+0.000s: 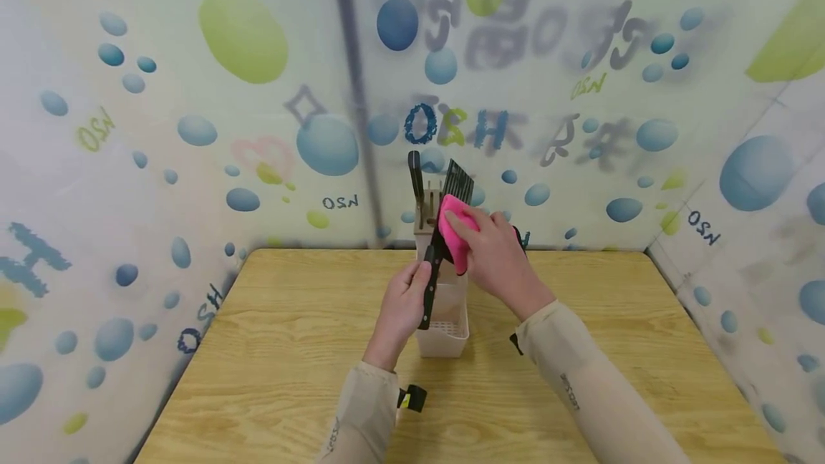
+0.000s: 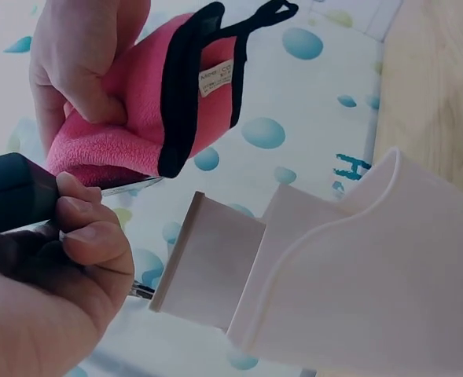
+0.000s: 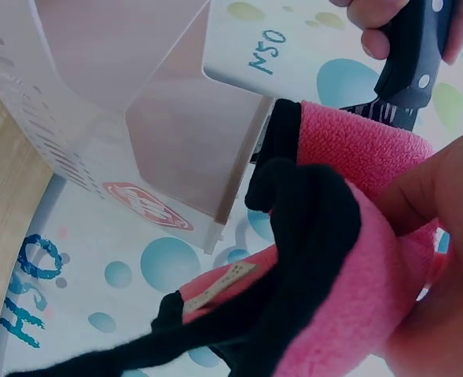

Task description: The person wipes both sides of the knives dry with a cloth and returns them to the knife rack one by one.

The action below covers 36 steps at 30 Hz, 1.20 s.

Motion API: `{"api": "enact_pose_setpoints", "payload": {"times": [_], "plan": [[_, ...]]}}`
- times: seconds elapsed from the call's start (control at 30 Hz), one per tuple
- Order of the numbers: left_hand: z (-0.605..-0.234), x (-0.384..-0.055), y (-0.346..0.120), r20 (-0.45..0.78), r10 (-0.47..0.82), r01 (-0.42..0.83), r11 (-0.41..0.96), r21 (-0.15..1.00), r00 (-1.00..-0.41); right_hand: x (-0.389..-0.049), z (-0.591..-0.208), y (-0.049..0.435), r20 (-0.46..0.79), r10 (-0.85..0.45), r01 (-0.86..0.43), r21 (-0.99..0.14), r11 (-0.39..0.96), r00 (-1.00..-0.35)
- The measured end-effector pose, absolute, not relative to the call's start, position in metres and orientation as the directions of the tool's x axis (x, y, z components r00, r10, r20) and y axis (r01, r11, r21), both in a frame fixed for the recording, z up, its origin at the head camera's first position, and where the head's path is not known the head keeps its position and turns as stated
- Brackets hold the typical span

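Observation:
My left hand (image 1: pixel 401 310) grips the black riveted handle of a kitchen knife (image 1: pixel 429 292), which tilts upward with its dark, streaked blade (image 1: pixel 459 180) pointing away from me. A pink cloth (image 1: pixel 456 236) with black edging is pinched in my right hand (image 1: pixel 505 260). It lies folded against the blade and hides part of it. In the left wrist view the cloth (image 2: pixel 137 118) shows a small label and a black hanging loop. The right wrist view shows the knife handle (image 3: pixel 416 55) above the cloth (image 3: pixel 365 149).
Behind and below the hands stands a pale knife holder (image 1: pixel 443 344) with a slotted top and an open front bin. Another black-handled knife (image 1: pixel 416 176) stands upright in its slots. The wooden table (image 1: pixel 290 349) meets patterned walls (image 1: pixel 245 127) at the back and sides.

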<state>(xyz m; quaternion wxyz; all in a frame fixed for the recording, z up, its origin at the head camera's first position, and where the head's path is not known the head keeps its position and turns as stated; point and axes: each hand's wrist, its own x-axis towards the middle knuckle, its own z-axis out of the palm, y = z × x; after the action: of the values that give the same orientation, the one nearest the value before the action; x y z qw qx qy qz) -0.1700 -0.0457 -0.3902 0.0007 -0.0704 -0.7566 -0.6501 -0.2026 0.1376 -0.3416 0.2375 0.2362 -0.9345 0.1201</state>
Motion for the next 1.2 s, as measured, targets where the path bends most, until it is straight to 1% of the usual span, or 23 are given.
{"api": "enact_pose_setpoints", "payload": {"times": [0.33, 0.57, 0.9, 1.07, 1.2], "plan": [[-0.390, -0.169, -0.048, 0.130, 0.101, 0.145, 0.160, 0.976, -0.986, -0.210, -0.340, 0.138, 0.500, -0.386, -0.501, -0.114, 0.858, -0.776], [-0.391, -0.168, -0.052, 0.117, 0.096, 0.132, 0.166, 0.977, -0.988, -0.210, -0.339, 0.135, 0.478, -0.382, -0.495, -0.131, 0.859, -0.791], [-0.389, -0.167, -0.055, 0.103, 0.101, 0.118, 0.148, 0.982, -0.989, -0.212, -0.340, 0.132, 0.517, -0.402, -0.522, -0.104, 0.847, -0.756], [-0.388, -0.167, -0.058, 0.093, 0.114, 0.107, 0.120, 0.987, -0.989, -0.212, -0.339, 0.130, 0.515, -0.407, -0.521, -0.093, 0.849, -0.754], [-0.386, -0.166, -0.060, 0.099, 0.129, 0.115, 0.129, 0.985, -0.987, -0.214, -0.340, 0.129, 0.521, -0.402, -0.520, -0.096, 0.849, -0.753]]}}
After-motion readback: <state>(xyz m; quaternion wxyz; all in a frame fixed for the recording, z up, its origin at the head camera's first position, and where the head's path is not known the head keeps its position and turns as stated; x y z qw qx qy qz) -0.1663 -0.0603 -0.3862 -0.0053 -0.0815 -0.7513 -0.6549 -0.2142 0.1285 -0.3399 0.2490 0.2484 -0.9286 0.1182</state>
